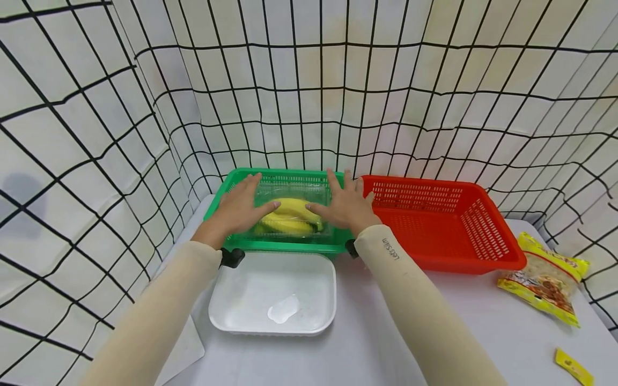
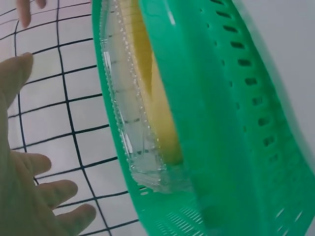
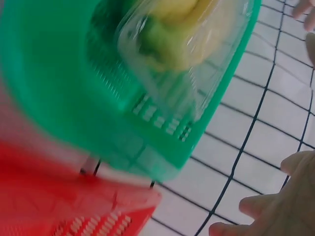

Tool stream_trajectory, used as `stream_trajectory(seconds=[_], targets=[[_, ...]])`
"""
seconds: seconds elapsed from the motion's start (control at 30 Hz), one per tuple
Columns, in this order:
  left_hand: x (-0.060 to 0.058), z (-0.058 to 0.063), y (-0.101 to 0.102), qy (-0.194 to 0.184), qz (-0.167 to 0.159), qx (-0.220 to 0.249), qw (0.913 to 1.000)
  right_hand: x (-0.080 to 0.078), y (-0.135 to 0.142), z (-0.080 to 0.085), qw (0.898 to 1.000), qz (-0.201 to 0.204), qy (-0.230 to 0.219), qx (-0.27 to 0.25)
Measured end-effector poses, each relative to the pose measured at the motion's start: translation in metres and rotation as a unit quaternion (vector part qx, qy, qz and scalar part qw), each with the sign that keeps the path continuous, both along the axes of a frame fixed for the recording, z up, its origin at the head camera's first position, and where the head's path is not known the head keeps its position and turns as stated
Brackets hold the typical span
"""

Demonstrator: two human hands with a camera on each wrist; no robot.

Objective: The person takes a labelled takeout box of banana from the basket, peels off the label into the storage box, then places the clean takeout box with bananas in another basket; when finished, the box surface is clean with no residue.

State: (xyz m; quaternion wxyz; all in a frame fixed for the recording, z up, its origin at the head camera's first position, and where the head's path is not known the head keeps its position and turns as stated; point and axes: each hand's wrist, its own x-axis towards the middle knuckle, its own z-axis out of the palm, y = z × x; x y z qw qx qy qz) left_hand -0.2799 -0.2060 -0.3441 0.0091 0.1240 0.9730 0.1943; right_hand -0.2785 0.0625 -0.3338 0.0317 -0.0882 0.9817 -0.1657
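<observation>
A clear plastic box (image 1: 270, 193) with yellow bananas (image 1: 289, 217) inside lies in the green basket (image 1: 285, 246). My left hand (image 1: 241, 206) hovers over the basket's left part, fingers spread and thumb pointing at the bananas. Over the right part hangs my right hand (image 1: 350, 203), its fingers likewise spread. Neither hand holds anything. In the left wrist view the fingers (image 2: 59, 194) stand apart from the clear box (image 2: 133, 128). The right wrist view shows the box (image 3: 197, 93) inside the green basket, with my right hand (image 3: 280, 206) off to the side.
A red basket (image 1: 434, 230) stands right of the green one. In front lies a white foam tray (image 1: 275, 295). To the right are a yellow snack bag (image 1: 545, 279) and a small yellow packet (image 1: 573, 367). Black wire mesh (image 1: 318, 91) encloses the back and sides.
</observation>
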Motion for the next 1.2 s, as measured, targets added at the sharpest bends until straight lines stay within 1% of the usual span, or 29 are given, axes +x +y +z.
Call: stream_trajectory(seconds=[0.2, 0.3, 0.4, 0.53, 0.73, 0.83, 0.93, 1.03, 1.2], targets=[[-0.002, 0.003, 0.012, 0.011, 0.001, -0.065, 0.9978, -0.004, 0.007, -0.002, 0.999, 0.001, 0.013, 0.043], [-0.004, 0.003, 0.02, 0.005, -0.001, -0.093, 0.9957, -0.005, 0.009, -0.004, 0.998, 0.005, 0.016, 0.054], [-0.007, 0.002, 0.027, -0.005, -0.002, -0.11, 0.994, -0.006, 0.012, -0.007, 0.998, 0.007, 0.013, 0.065], [-0.011, -0.002, 0.034, -0.008, -0.002, -0.118, 0.9929, -0.007, 0.015, -0.01, 0.998, 0.011, 0.007, 0.069], [-0.015, -0.006, 0.041, 0.0, -0.008, -0.126, 0.992, -0.008, 0.022, -0.01, 0.997, 0.012, 0.007, 0.07], [-0.016, -0.007, 0.043, 0.005, -0.011, -0.133, 0.991, -0.009, 0.026, -0.01, 0.998, 0.009, 0.01, 0.06], [-0.016, -0.006, 0.044, 0.003, -0.009, -0.128, 0.9917, -0.01, 0.03, -0.011, 0.999, 0.007, 0.013, 0.051], [-0.017, -0.004, 0.043, -0.005, -0.004, -0.114, 0.9935, -0.011, 0.035, -0.011, 0.999, 0.006, 0.015, 0.044], [-0.018, -0.001, 0.044, -0.01, 0.007, -0.105, 0.9944, -0.013, 0.045, -0.007, 0.999, 0.001, 0.019, 0.049]])
